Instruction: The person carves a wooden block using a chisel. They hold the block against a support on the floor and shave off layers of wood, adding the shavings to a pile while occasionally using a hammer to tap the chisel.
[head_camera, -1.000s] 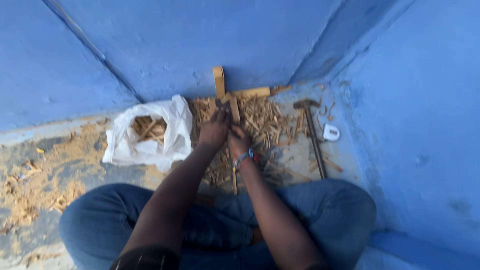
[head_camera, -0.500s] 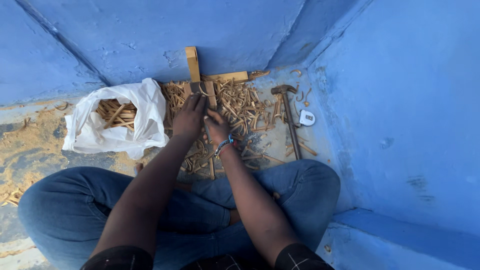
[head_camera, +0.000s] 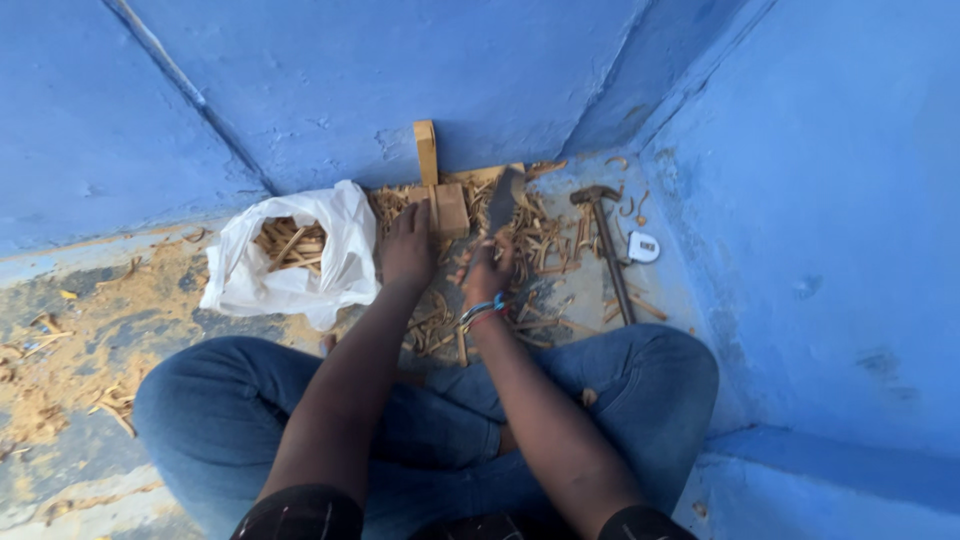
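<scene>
Seated cross-legged on the floor in a blue corner. Left hand (head_camera: 407, 248) lies flat, fingers spread narrow, pressing a small wooden block (head_camera: 447, 208) just beyond its fingertips, toward the far wall. Right hand (head_camera: 487, 268) is closed round the handle of a flat blade (head_camera: 501, 200) (a chopping knife, by its look), long axis running away from the hand, far and slightly right. The blade's tip sits just right of the block; the left hand is nearer the block. White bag (head_camera: 300, 262) of sticks to the left, hammer (head_camera: 606, 240) to the right.
</scene>
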